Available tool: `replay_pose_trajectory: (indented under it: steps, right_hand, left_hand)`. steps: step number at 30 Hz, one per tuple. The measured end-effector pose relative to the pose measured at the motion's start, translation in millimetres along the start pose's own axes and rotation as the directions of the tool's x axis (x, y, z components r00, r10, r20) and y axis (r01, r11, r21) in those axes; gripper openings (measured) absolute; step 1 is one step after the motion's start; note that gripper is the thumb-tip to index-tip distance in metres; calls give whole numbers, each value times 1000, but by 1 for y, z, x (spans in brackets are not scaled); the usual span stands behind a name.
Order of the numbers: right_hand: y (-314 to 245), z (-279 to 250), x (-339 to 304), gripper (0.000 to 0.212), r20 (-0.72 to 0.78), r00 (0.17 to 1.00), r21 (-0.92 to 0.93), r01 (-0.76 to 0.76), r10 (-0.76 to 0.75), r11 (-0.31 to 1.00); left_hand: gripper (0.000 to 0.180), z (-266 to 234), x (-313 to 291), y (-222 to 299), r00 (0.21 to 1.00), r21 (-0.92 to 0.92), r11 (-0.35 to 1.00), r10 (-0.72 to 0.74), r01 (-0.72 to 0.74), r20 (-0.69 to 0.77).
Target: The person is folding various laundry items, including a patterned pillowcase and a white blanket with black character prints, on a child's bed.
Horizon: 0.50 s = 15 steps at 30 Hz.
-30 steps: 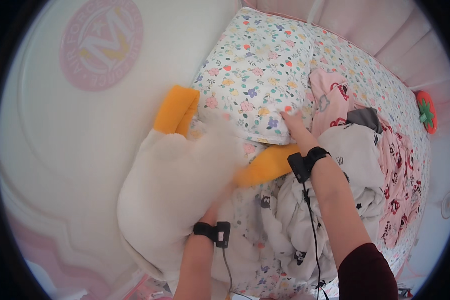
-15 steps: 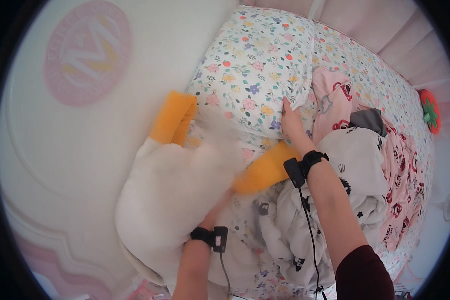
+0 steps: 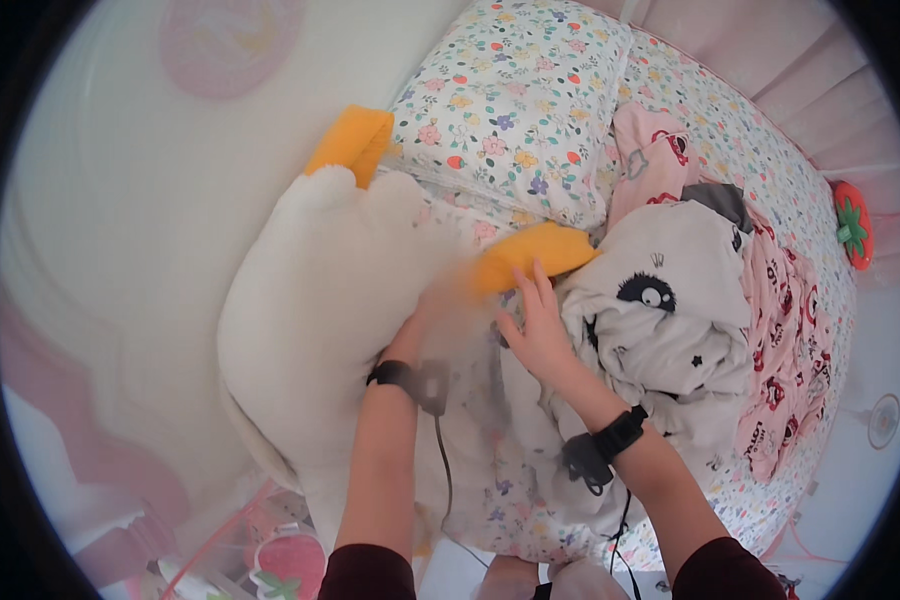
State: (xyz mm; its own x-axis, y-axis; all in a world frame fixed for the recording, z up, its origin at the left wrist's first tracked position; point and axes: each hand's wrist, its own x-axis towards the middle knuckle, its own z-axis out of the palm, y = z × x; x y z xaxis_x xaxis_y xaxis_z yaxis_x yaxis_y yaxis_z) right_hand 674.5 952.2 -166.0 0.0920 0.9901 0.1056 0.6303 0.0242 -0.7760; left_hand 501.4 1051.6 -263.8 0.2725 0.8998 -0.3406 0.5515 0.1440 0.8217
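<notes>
A large white plush toy [image 3: 300, 320] with orange feet lies on the left part of the bed. One orange foot [image 3: 355, 140] points up beside the pillow; the other orange foot [image 3: 540, 252] stretches to the right. My left hand [image 3: 432, 312] is against the plush's right side, its fingers lost in a blurred patch. Fingers apart, my right hand [image 3: 542, 325] is over the lower edge of the right foot and seems to touch it. Both wrists wear black bands with small boxes and cables.
A floral pillow [image 3: 515, 110] lies at the bed's head. Right of the plush are a crumpled grey-white garment [image 3: 660, 330] and pink printed clothes [image 3: 780, 350]. A strawberry-shaped cushion [image 3: 852, 225] is at the far right edge. A white bed panel [image 3: 120, 250] borders the left.
My right hand has left the pillow's lower corner and come down to the right orange foot. The view has shifted, so pillow and plush appear higher. My left hand stays by the plush.
</notes>
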Motion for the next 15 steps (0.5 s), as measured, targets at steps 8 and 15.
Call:
replay_pose_trajectory:
  steps: [8,15]
  right_hand:
    - [-18,-39,-1,60,0,999,247,33,-34,969]
    - [21,1,-44,58,345,883,322,-429,317,844]
  left_hand:
    - [46,-40,-34,152,906,-63,995,45,-79,-422]
    - [39,-6,-101,92,879,156,923,383,-351,-285]
